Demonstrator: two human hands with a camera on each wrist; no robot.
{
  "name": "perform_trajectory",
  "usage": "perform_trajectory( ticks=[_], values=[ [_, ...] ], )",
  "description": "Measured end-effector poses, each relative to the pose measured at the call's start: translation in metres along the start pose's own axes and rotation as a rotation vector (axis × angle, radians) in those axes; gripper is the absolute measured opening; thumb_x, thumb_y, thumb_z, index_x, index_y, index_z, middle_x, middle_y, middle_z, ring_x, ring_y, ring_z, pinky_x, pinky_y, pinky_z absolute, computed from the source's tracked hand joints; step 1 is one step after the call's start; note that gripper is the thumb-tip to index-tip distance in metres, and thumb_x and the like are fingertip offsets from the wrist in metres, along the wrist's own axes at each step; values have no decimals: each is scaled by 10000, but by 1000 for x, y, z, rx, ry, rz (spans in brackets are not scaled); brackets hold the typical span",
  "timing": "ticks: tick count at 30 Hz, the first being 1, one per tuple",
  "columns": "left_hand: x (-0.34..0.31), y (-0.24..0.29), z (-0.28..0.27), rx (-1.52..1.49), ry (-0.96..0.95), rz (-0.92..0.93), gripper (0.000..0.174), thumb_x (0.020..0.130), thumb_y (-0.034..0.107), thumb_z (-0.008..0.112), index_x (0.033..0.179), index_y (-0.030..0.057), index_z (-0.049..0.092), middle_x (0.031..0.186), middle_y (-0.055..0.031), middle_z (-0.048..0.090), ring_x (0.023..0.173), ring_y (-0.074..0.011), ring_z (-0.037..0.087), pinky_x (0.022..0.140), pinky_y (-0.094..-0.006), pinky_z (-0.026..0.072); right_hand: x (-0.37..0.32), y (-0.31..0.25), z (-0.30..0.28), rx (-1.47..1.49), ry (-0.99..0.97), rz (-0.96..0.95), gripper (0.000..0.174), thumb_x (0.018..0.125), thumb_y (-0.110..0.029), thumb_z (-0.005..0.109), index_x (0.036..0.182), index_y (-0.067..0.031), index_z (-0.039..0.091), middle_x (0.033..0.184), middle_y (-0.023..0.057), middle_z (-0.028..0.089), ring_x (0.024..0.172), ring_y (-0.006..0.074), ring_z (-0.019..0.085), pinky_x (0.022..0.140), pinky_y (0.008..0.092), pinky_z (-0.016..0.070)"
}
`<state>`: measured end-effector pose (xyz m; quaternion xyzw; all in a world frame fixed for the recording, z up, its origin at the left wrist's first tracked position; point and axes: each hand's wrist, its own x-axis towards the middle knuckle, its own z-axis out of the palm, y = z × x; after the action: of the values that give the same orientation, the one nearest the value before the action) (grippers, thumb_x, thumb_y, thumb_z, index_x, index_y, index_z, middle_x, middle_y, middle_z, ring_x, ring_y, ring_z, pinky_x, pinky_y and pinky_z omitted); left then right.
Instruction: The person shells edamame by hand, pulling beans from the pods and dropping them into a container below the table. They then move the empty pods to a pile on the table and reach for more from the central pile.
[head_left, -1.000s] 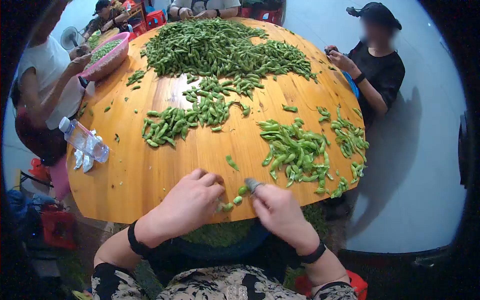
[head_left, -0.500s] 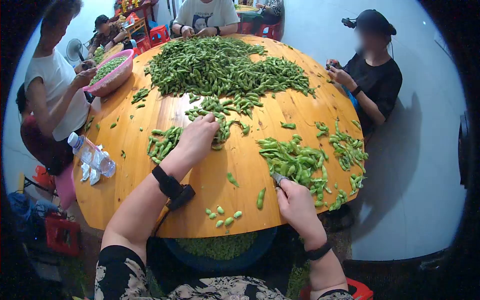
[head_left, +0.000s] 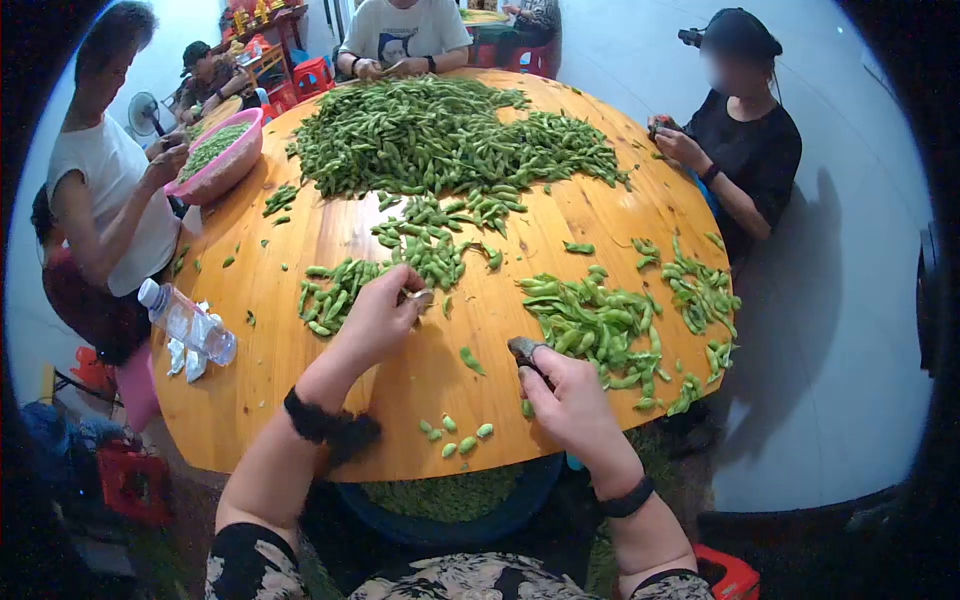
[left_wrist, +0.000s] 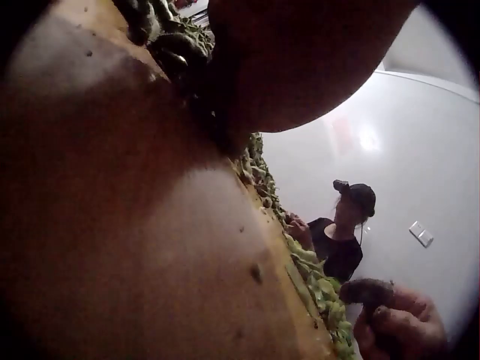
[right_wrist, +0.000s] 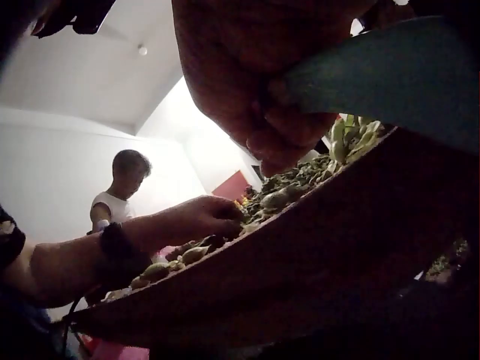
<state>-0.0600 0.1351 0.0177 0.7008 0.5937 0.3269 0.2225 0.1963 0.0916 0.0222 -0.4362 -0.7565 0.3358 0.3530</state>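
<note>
My left hand [head_left: 380, 315] is bent at the fingers over the near edge of the small green soybean pod heap [head_left: 345, 285], and its fingertips pinch a pale-green pod [head_left: 421, 297]. In the left wrist view its palm blocks what it holds. The right hand [head_left: 572, 398] has curled fingers, with a dark cover [head_left: 524, 350] on one fingertip. It grips a teal, flat, tapering thing [right_wrist: 382, 79], plainest in the right wrist view; its far end is hidden in the fist. Several shelled beans [head_left: 457, 437] lie between my forearms by the table edge.
A big pod pile [head_left: 430, 140] covers the far side of the round wooden table [head_left: 300, 420]. Lighter pods [head_left: 600, 320] lie at right. A bottle [head_left: 190, 325] lies at left, near a pink basin [head_left: 225, 165]. Below the edge sits a dark basin [head_left: 450, 500]. People sit around.
Both hands were together by the table edge, then my left hand reached to the pods; now it is drawing back toward me. The right hand has shifted left from the lighter pods.
</note>
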Motion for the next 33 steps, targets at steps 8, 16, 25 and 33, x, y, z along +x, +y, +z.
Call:
perform_trajectory(
  ticks=[8, 16, 25, 33],
  values=[
    [-35, -2, 20, -1843, -286, -472, 141, 929, 216, 563, 1004, 103, 526, 925, -96, 572, 587, -109, 482, 477, -183, 411, -6, -1, 6, 406, -82, 329, 279, 916, -65, 491, 1168, 16, 581, 723, -5, 580, 520, 36, 485, 479, 177, 392],
    [-42, 8, 37, -1604, -515, -247, 255, 929, 232, 573, 1119, 100, 466, 899, -71, 582, 621, -111, 540, 491, -195, 416, 4, -31, 11, 695, -143, 437, 234, 939, -100, 501, 1134, -2, 585, 688, -24, 564, 501, 15, 477, 433, 176, 373],
    [-47, 24, 37, -1229, -311, -213, 227, 948, 159, 540, 1150, 55, 532, 871, -19, 600, 665, -74, 553, 552, -205, 455, 3, -31, 15, 765, -160, 486, 132, 943, -107, 504, 971, -22, 601, 691, -30, 574, 496, 6, 485, 417, 163, 357],
    [-50, 25, 39, -1205, -312, -261, 252, 955, 146, 524, 1173, 27, 570, 908, -21, 619, 709, -71, 558, 659, -205, 474, -6, -22, 25, 721, -112, 484, 140, 941, -131, 513, 869, -36, 588, 645, -47, 542, 489, 1, 466, 415, 163, 342]
  ],
)
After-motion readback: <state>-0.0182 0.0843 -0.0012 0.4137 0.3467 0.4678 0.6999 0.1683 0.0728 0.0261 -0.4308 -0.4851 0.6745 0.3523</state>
